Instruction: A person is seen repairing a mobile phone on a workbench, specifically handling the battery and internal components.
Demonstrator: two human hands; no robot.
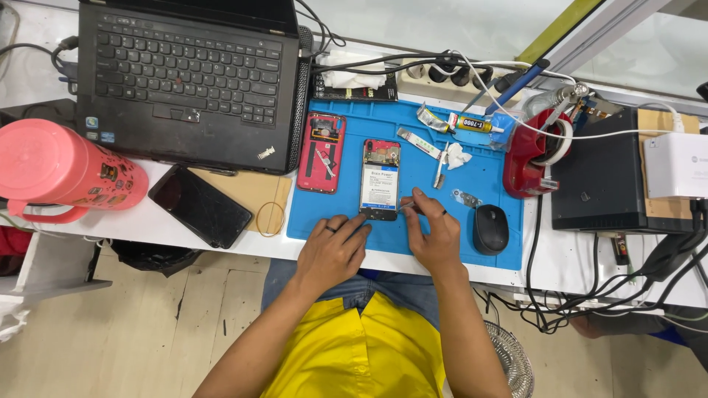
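A: Largest item on the bench?
B: Black laptop [188, 70], open, at the far left corner of the white table [568, 258]. Beside it, a pink jug [63, 166] lying at the left edge.

A: Work surface?
B: Blue mat [487, 173], centre of the table. A red phone back cover [321, 152] lies near its left edge; a black mouse [490, 229] near its front right corner.

A: Item in hand?
B: Opened phone [380, 180], battery showing, at the mat's front edge, centre. Long axis runs front to back; red top end points away from the person.

A: Hands?
B: Left hand [333, 249] rests at the mat's front edge, fingertips together against the phone's lower left corner. Right hand [435, 230] has fingers pinched on thin tweezers [410, 205], tip aimed left at the phone's right side.
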